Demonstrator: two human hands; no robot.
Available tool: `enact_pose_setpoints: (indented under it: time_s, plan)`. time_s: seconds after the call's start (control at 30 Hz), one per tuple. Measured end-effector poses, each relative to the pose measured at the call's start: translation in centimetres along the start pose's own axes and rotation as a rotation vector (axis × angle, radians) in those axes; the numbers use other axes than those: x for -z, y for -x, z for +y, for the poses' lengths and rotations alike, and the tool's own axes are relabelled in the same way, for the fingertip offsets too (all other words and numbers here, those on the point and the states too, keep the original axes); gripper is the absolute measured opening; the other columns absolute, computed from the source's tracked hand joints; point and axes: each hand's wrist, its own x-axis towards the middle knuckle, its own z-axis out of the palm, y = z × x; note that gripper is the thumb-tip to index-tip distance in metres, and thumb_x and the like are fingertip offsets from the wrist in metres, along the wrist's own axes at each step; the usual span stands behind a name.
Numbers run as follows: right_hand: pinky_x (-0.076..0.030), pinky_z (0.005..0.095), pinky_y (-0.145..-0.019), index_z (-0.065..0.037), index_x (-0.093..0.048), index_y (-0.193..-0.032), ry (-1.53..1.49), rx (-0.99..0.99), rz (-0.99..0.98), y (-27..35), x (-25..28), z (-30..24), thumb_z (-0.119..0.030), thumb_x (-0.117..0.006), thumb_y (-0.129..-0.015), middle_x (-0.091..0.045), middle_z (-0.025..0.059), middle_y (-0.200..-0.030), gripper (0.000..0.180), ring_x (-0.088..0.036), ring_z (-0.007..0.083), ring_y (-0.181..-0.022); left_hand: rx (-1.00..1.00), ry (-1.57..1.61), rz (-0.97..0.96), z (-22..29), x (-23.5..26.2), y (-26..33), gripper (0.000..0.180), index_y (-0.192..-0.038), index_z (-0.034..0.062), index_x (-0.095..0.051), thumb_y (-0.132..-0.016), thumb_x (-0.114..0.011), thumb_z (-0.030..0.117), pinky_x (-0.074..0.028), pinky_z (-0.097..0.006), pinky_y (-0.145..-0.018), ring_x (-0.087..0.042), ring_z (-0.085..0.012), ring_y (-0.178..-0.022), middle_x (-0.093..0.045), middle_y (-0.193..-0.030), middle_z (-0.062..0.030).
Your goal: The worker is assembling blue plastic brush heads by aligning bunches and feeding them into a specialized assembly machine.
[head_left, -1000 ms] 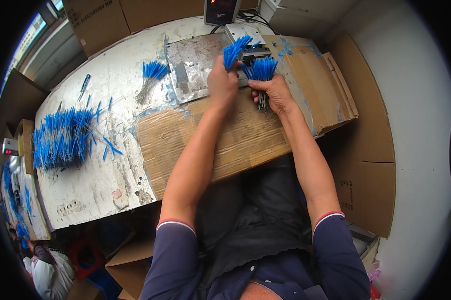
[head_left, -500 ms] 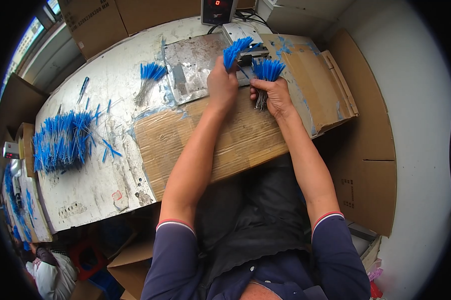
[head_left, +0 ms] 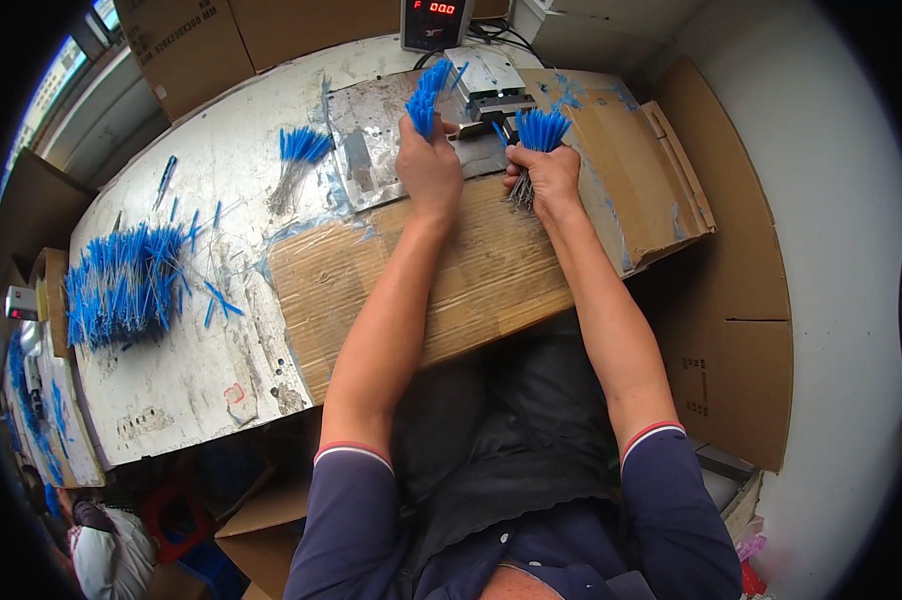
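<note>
My left hand (head_left: pixel 429 168) is closed around a bunch of thin wires with blue ends (head_left: pixel 429 98), the blue ends pointing up. Close by on the right, my right hand (head_left: pixel 553 176) grips a second bunch of blue-ended wires (head_left: pixel 541 130), its bare silvery ends hanging below the fingers. One blue end leans out of that bunch to the left. Between and beyond the hands sits a small metal machine head (head_left: pixel 486 82) with a dark slotted block at its front. Both hands are over a metal plate (head_left: pixel 376 110) and cardboard.
A large pile of blue-ended wires (head_left: pixel 126 285) and a smaller bunch (head_left: pixel 299 160) lie on the worn white table (head_left: pixel 206 380). A pen (head_left: pixel 166 180) lies behind the pile. The red-lit display box (head_left: pixel 436 25) stands at the back; cardboard (head_left: pixel 371 290) covers the front edge. Another person (head_left: pixel 116 550) is at lower left.
My left hand has moved left with its bunch, away from the machine head. My right hand has shifted only slightly. The red readout on the display box has changed.
</note>
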Motion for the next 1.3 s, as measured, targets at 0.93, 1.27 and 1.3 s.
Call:
enact_pose_setpoints:
  time_s: [0.93,1.27,1.3]
  plan:
    - [-0.06,0.0327,-0.056,0.001,-0.067,-0.093,-0.399,-0.071,-0.226,0.5,2.3,1.3,-0.006,-0.077,-0.087,-0.071,0.0107,-0.081,0.013,-0.069,0.018,-0.065,0.098,0.146,0.009,0.2,0.5,-0.2,0.013,-0.112,0.0024,-0.057,-0.106,-0.054,0.014,-0.054,-0.028,-0.063,-0.068,-0.0128,-0.072,-0.073,-0.089,-0.0074]
    - [-0.057,0.0282,-0.053,-0.001,-0.064,-0.093,-0.334,0.141,-0.07,1.9,1.0,1.9,-0.007,-0.076,-0.086,-0.068,0.0073,-0.079,0.015,-0.065,0.0134,-0.063,0.061,0.348,-0.004,0.9,0.8,-0.1,0.008,-0.108,0.0018,-0.062,-0.103,-0.06,0.008,-0.054,-0.033,-0.079,-0.066,-0.016,-0.082,-0.07,-0.091,-0.0066]
    - [-0.057,0.0281,-0.053,-0.001,-0.065,-0.092,-0.314,0.16,-0.088,1.9,0.9,1.9,-0.007,-0.076,-0.085,-0.067,0.0069,-0.079,0.015,-0.065,0.0132,-0.063,0.12,0.385,-0.011,0.9,1.0,-0.3,0.008,-0.108,0.002,-0.062,-0.102,-0.061,0.008,-0.054,-0.032,-0.078,-0.066,-0.016,-0.081,-0.07,-0.091,-0.0063]
